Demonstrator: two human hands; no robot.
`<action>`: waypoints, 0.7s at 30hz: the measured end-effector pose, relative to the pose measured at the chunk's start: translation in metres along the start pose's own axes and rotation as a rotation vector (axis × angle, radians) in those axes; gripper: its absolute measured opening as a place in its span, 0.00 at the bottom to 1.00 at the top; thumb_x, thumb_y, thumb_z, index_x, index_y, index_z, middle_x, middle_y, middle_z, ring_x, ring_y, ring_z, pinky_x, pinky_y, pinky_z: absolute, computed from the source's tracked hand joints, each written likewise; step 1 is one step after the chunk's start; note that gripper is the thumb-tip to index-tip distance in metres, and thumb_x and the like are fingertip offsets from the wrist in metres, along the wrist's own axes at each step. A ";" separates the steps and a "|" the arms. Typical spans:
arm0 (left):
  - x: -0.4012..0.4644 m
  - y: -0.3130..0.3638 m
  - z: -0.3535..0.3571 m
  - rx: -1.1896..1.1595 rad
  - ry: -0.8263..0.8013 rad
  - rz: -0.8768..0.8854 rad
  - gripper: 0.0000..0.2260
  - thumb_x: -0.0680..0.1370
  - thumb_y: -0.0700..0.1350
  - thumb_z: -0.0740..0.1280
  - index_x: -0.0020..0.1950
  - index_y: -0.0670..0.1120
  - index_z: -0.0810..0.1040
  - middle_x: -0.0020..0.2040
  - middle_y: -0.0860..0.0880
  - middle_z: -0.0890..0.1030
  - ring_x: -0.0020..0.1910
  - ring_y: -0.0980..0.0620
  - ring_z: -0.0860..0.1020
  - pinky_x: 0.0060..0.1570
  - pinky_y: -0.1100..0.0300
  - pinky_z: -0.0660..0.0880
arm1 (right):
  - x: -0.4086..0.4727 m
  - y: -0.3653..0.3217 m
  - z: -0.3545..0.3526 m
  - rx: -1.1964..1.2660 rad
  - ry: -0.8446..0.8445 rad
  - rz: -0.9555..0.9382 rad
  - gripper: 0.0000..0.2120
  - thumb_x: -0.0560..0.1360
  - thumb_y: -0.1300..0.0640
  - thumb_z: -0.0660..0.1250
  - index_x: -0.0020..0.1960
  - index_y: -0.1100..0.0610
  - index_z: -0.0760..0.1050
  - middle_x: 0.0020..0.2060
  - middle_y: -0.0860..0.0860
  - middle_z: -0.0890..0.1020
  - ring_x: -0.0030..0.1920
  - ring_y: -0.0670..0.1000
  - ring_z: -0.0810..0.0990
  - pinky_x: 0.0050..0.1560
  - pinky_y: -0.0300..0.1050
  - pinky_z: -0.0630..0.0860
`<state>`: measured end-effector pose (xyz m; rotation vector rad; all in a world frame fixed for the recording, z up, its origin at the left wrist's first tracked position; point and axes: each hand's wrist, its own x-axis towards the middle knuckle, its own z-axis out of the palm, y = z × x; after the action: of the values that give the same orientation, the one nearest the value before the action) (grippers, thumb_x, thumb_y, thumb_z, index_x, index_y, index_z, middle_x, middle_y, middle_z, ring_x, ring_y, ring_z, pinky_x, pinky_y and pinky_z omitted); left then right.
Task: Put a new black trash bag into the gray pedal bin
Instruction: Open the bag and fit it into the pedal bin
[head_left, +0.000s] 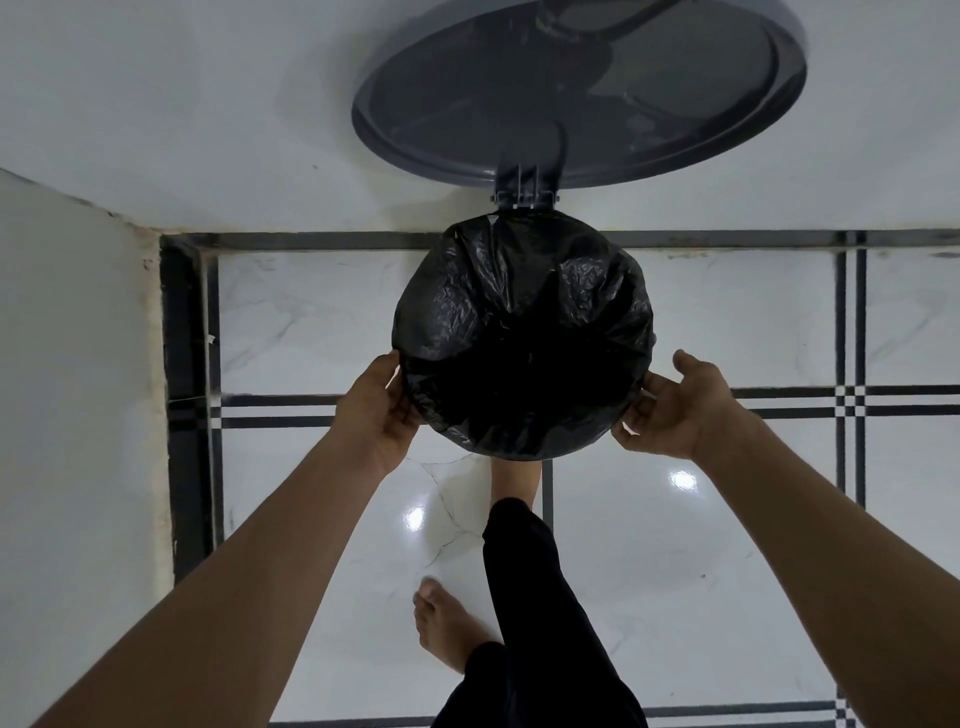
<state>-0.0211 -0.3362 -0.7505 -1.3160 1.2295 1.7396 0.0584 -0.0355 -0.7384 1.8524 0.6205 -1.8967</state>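
The bin (522, 457) stands on the tiled floor (675, 571) straight ahead of the person and below the hands, seen from directly above, so only a sliver of its rim shows under the plastic. Its gray lid (582, 93) is swung up and back against the white wall (156, 104), hinged at the far side. A bare foot (514, 480) reaches under the near edge, probably on the pedal, though the pedal itself is hidden.

The black trash bag (522, 338) already lies in the bin's mouth, its edge folded out over the rim all the way round and its middle sagging into the dark interior. The opening is round, so there is no long axis to speak of; the rim sits between the two hands, about equally near each.

The left hand (376, 410) is at the left near edge of the rim, fingers curled and pinching the turned-over plastic. The right hand (670, 410) is at the right near edge, thumb lifted clear, fingers bent onto the bag's fold; it seems to grip the plastic too, though its fingertips are partly hidden.

What remains, by my judgement, is smoothing the fold down evenly on both sides and letting the lid drop.
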 end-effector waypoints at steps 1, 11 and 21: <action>-0.002 0.001 0.002 0.000 -0.004 -0.001 0.07 0.82 0.41 0.66 0.45 0.44 0.80 0.37 0.49 0.84 0.29 0.54 0.83 0.30 0.61 0.79 | 0.002 0.001 0.000 0.024 -0.018 0.001 0.29 0.82 0.36 0.50 0.51 0.56 0.80 0.46 0.52 0.81 0.49 0.53 0.76 0.54 0.54 0.73; -0.007 0.003 -0.004 -0.191 -0.037 -0.156 0.12 0.79 0.50 0.65 0.55 0.44 0.81 0.57 0.44 0.81 0.58 0.42 0.81 0.64 0.43 0.76 | 0.003 0.011 0.009 0.142 0.020 -0.072 0.26 0.82 0.38 0.55 0.58 0.58 0.80 0.50 0.53 0.84 0.46 0.54 0.83 0.50 0.48 0.79; -0.007 -0.003 0.001 -0.210 -0.028 -0.170 0.19 0.81 0.54 0.65 0.63 0.41 0.79 0.62 0.41 0.81 0.58 0.42 0.83 0.53 0.44 0.81 | 0.001 0.013 0.008 0.097 0.058 -0.120 0.28 0.81 0.37 0.55 0.62 0.58 0.79 0.56 0.55 0.83 0.55 0.58 0.82 0.59 0.54 0.77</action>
<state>-0.0169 -0.3337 -0.7449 -1.4654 0.9100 1.7939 0.0594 -0.0504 -0.7400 1.9770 0.6841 -1.9878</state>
